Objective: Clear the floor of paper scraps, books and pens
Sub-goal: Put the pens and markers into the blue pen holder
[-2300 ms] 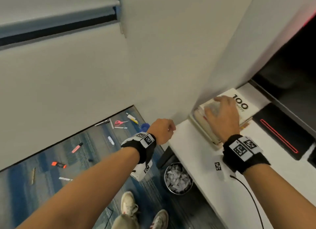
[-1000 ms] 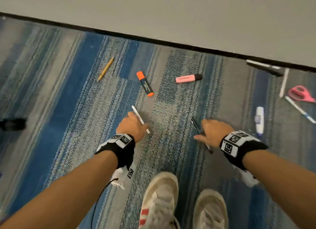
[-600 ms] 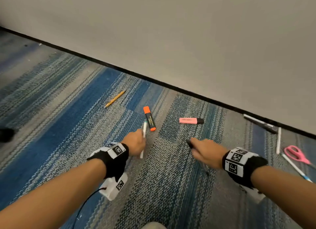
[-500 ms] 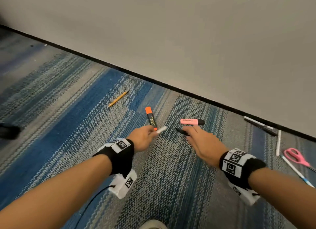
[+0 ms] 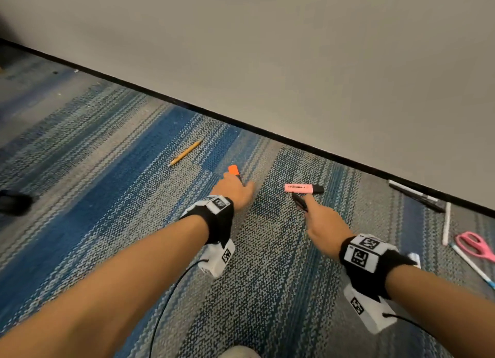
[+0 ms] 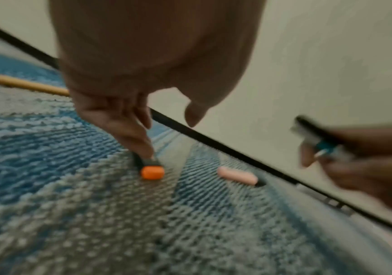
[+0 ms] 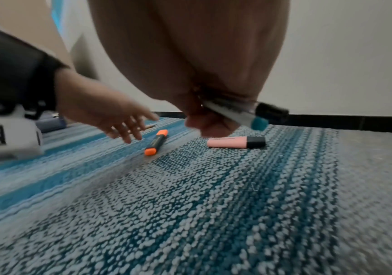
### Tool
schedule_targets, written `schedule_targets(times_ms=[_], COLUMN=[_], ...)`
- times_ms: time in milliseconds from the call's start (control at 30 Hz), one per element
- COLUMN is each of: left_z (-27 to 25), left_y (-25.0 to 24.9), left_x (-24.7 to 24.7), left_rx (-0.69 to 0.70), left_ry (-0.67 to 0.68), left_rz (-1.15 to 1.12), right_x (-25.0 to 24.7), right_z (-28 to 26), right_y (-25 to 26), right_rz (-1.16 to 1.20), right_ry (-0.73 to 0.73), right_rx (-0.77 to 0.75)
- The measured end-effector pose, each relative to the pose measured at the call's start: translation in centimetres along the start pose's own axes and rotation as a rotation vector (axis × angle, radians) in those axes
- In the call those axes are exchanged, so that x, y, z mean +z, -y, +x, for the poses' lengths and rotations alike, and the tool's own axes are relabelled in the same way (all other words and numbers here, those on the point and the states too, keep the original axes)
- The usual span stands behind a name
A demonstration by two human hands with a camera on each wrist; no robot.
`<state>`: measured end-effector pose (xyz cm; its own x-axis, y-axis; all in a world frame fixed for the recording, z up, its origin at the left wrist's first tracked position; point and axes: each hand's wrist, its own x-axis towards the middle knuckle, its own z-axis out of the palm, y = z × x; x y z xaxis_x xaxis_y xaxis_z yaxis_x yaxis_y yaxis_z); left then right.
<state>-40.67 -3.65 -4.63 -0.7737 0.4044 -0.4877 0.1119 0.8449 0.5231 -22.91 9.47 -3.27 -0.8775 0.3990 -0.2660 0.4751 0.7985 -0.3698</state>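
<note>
My left hand (image 5: 235, 190) reaches down with straight fingers, and a fingertip (image 6: 147, 152) touches the orange highlighter (image 5: 233, 169) (image 7: 156, 142) lying on the carpet. It holds nothing. My right hand (image 5: 317, 218) grips a black pen (image 5: 300, 203) together with a white pen with a blue band (image 7: 239, 114). It hovers just in front of the pink highlighter (image 5: 298, 188) (image 7: 228, 142), which lies flat. A yellow pencil (image 5: 185, 152) lies farther left, near the wall.
Along the wall base at the right lie a black pen (image 5: 415, 197), two white pens (image 5: 446, 224) and pink scissors (image 5: 475, 245). A dark object (image 5: 13, 201) sits at the far left. The blue-grey carpet (image 5: 267, 290) spreads in front of me.
The view went from the desk to the floor. Each hand picked up a pen. The white pen passed from left hand to right, and the left hand moved onto the orange highlighter.
</note>
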Motion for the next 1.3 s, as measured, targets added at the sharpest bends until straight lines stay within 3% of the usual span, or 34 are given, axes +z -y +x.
schedule_targets(times_ms=[33,100,167,233,300,400,500,633,800,867,933,1000,1100,1233,1300], left_z=[0.8,2.2,2.6,2.0,0.3,-3.1,-3.9,-0.8,2.7,2.4,1.7,0.8,-0.6,-0.4,1.7], left_y=[0.1,0.6,0.9,0.6,-0.4,-2.5,-4.7,-6.8,-7.8,-7.3,-6.4,-5.4,-4.5,-2.6,-0.6], left_x=[0.2,0.9,1.6,2.6,4.0,5.9,7.3,8.8,9.3,9.1,9.2,9.4,8.2,3.2,0.1], left_rx=[-0.026,-0.035,-0.050,-0.016,0.150,0.596,0.877,0.792,0.639,0.632,0.606,0.537,0.485,0.470,0.427], left_ry=[-0.033,0.025,0.070,0.033,-0.035,0.004,0.123,0.223,0.101,0.044,-0.015,-0.061,0.047,0.226,0.101], left_rz=[0.141,0.275,0.303,0.232,0.131,0.101,0.234,0.157,0.579,0.643,0.522,0.210,-0.272,-0.382,-0.251], right_x=[-0.2,-0.9,-1.2,-1.2,-0.9,-0.2,-0.8,-2.2,-1.7,-1.4,-1.0,-0.8,-0.3,-0.1,-0.1], right_z=[0.0,0.0,0.1,0.6,1.4,3.2,4.0,3.1,1.8,1.7,2.0,2.7,4.7,7.7,8.7], right_y=[-0.4,-0.8,-1.0,-1.0,-1.0,-1.2,-2.7,-5.7,-8.7,-8.2,-6.9,-5.2,-2.6,0.7,2.0], right_rz=[0.051,0.142,0.211,0.319,0.482,0.719,0.630,0.509,0.627,0.669,0.717,0.833,0.900,0.912,0.969], right_ry=[0.014,-0.002,-0.001,0.006,-0.016,-0.195,-0.364,-0.390,-0.293,-0.209,-0.168,-0.126,-0.141,-0.257,-0.222], right_rx=[0.021,0.062,0.105,0.162,0.230,0.353,0.531,0.523,0.553,0.546,0.552,0.577,0.585,0.498,0.470])
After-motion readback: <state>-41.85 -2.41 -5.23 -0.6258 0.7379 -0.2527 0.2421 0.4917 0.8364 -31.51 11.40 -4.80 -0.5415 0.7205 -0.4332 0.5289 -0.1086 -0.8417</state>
